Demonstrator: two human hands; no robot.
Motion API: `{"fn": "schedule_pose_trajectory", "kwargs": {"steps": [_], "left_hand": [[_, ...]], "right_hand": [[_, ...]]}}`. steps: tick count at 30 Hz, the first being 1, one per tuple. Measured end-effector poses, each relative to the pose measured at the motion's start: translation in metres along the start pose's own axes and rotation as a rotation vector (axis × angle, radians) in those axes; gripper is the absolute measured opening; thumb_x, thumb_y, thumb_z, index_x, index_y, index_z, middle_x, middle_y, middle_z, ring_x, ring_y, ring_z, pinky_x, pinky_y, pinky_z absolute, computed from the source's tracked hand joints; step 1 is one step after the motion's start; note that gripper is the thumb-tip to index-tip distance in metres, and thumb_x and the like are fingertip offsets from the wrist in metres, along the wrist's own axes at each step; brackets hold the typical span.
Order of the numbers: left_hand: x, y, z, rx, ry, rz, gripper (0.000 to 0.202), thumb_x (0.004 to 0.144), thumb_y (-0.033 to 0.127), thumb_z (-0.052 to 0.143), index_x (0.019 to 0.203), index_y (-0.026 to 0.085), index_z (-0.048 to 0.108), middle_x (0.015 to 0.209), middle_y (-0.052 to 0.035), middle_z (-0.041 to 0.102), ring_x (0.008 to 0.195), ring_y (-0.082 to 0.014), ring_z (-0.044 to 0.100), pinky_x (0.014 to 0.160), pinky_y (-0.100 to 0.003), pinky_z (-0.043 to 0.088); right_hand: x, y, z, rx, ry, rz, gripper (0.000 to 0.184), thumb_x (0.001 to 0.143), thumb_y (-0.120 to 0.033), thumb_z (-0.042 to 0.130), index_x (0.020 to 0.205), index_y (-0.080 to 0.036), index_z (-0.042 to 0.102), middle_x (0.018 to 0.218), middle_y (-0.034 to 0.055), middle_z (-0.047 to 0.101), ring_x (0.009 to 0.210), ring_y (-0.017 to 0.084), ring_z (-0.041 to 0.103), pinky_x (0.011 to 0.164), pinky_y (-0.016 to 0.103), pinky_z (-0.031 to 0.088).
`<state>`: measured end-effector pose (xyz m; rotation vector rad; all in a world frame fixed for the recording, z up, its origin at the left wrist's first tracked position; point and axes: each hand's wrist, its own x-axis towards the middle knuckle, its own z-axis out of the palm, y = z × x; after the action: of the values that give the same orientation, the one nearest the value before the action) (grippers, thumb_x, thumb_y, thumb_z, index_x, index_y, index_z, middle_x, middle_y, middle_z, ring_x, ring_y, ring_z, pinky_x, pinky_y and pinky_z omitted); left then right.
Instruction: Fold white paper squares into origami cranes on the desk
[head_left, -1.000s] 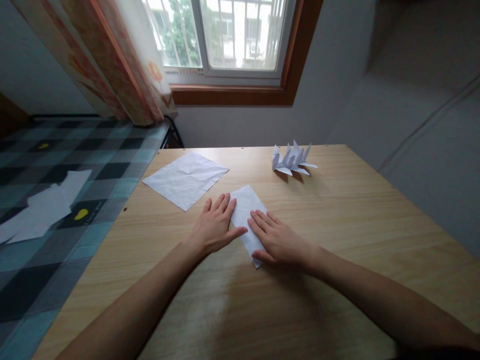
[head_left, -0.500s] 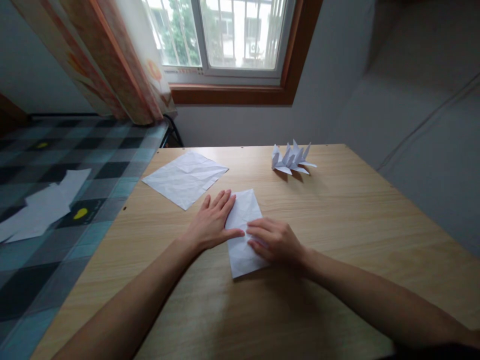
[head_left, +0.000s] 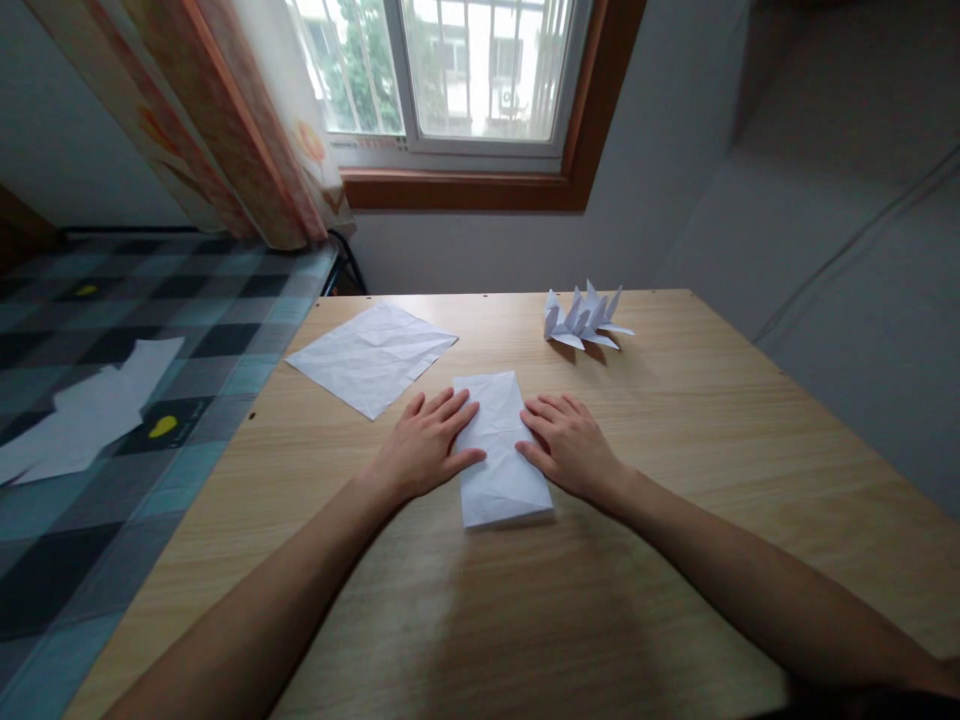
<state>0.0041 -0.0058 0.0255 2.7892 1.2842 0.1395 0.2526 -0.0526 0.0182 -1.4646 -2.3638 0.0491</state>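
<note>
A folded sheet of white paper (head_left: pixel 501 470) lies on the wooden table between my hands, with crease lines across it and its near edge slightly raised. My left hand (head_left: pixel 429 440) rests on its left edge, palm down, thumb stretched inward over the paper. Along the right edge lies my right hand (head_left: pixel 571 440), fingers extended and their tips touching the paper. Neither hand grips anything. Beyond my left hand a creased square sheet (head_left: pixel 373 357) is spread flat.
Several folded paper pieces with pointed tips (head_left: pixel 585 320) stand at the table's (head_left: pixel 712 430) far right. To the left, loose white papers (head_left: pixel 90 420) lie on a checked cloth (head_left: pixel 67 560). A window and a curtain (head_left: pixel 247 120) are beyond the far edge.
My right hand has moved from the middle of the paper to its right edge, fingers now straighter. The paper has turned slightly and its near edge lies farther away. My left hand stays nearly in place.
</note>
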Motion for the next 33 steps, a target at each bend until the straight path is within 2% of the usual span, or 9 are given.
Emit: {"fn": "schedule_pose_trajectory", "kwargs": {"steps": [3, 7, 12, 16, 19, 22, 25, 28, 33], "left_hand": [[-0.001, 0.0, 0.0, 0.022, -0.053, 0.016, 0.093, 0.08, 0.078, 0.05, 0.151, 0.019, 0.038, 0.159, -0.0141, 0.033, 0.148, -0.0362, 0.028, 0.119, -0.057, 0.019], [-0.001, -0.001, 0.0, 0.039, -0.088, 0.035, 0.106, 0.075, 0.084, 0.049, 0.154, 0.016, 0.031, 0.161, -0.0168, 0.027, 0.149, -0.0369, 0.023, 0.12, -0.056, 0.015], [-0.001, 0.0, -0.001, 0.033, -0.1, 0.014, 0.107, 0.077, 0.083, 0.048, 0.155, 0.012, 0.027, 0.161, -0.0183, 0.025, 0.15, -0.0349, 0.023, 0.12, -0.056, 0.014], [-0.001, 0.001, 0.001, 0.015, -0.052, -0.01, 0.108, 0.077, 0.083, 0.048, 0.155, 0.012, 0.026, 0.161, -0.0194, 0.025, 0.149, -0.0342, 0.025, 0.12, -0.054, 0.017], [-0.002, 0.0, 0.002, 0.012, -0.027, -0.005, 0.104, 0.077, 0.083, 0.048, 0.154, 0.015, 0.031, 0.161, -0.0187, 0.026, 0.148, -0.0351, 0.027, 0.12, -0.055, 0.019], [-0.003, 0.0, 0.003, 0.01, -0.03, 0.051, 0.089, 0.082, 0.08, 0.044, 0.15, 0.023, 0.04, 0.16, -0.0148, 0.03, 0.147, -0.0354, 0.029, 0.119, -0.057, 0.019], [-0.003, -0.001, 0.004, 0.009, -0.035, 0.094, 0.084, 0.085, 0.078, 0.041, 0.15, 0.024, 0.04, 0.159, -0.0133, 0.034, 0.147, -0.0355, 0.028, 0.118, -0.057, 0.018], [-0.002, -0.001, 0.003, 0.021, -0.058, 0.098, 0.09, 0.084, 0.079, 0.042, 0.152, 0.021, 0.035, 0.16, -0.0144, 0.031, 0.148, -0.0351, 0.026, 0.119, -0.056, 0.017], [0.0, -0.001, -0.001, 0.026, -0.082, 0.061, 0.098, 0.081, 0.082, 0.04, 0.154, 0.016, 0.031, 0.161, -0.0172, 0.025, 0.149, -0.0336, 0.025, 0.12, -0.053, 0.015]], "right_hand": [[0.002, 0.011, 0.007, 0.076, 0.039, 0.077, 0.036, 0.091, -0.035, 0.06, 0.12, -0.016, 0.067, 0.132, 0.0162, 0.063, 0.123, 0.031, 0.055, 0.108, 0.05, 0.038], [0.005, 0.022, 0.016, 0.205, 0.1, 0.196, 0.037, 0.091, -0.037, 0.057, 0.117, -0.013, 0.07, 0.133, 0.0182, 0.063, 0.125, 0.031, 0.055, 0.108, 0.049, 0.04], [0.006, 0.018, 0.016, 0.256, 0.056, 0.111, 0.04, 0.086, -0.035, 0.064, 0.12, -0.015, 0.069, 0.135, 0.018, 0.061, 0.129, 0.032, 0.052, 0.11, 0.052, 0.037], [0.006, 0.016, 0.015, 0.344, 0.072, 0.087, 0.042, 0.082, -0.029, 0.067, 0.121, -0.016, 0.067, 0.131, 0.0156, 0.064, 0.126, 0.03, 0.055, 0.11, 0.051, 0.038], [0.006, 0.017, 0.016, 0.391, 0.147, 0.136, 0.051, 0.079, -0.026, 0.068, 0.129, -0.015, 0.06, 0.133, 0.0165, 0.062, 0.126, 0.03, 0.055, 0.11, 0.05, 0.04], [0.004, 0.012, 0.017, 0.311, 0.18, 0.108, 0.055, 0.083, -0.029, 0.064, 0.135, -0.012, 0.055, 0.143, 0.0196, 0.052, 0.137, 0.031, 0.045, 0.115, 0.052, 0.035], [0.0, 0.001, 0.016, 0.197, 0.054, -0.055, 0.063, 0.089, -0.04, 0.06, 0.143, -0.01, 0.046, 0.154, 0.0206, 0.041, 0.146, 0.032, 0.032, 0.119, 0.054, 0.026], [-0.004, -0.01, 0.016, 0.106, -0.114, -0.159, 0.068, 0.093, -0.047, 0.053, 0.148, -0.008, 0.04, 0.155, 0.0223, 0.038, 0.147, 0.033, 0.031, 0.12, 0.054, 0.025], [-0.01, -0.022, 0.009, 0.028, -0.15, -0.178, 0.069, 0.094, -0.047, 0.052, 0.146, -0.002, 0.042, 0.153, 0.0267, 0.039, 0.145, 0.036, 0.034, 0.119, 0.052, 0.029]]}}
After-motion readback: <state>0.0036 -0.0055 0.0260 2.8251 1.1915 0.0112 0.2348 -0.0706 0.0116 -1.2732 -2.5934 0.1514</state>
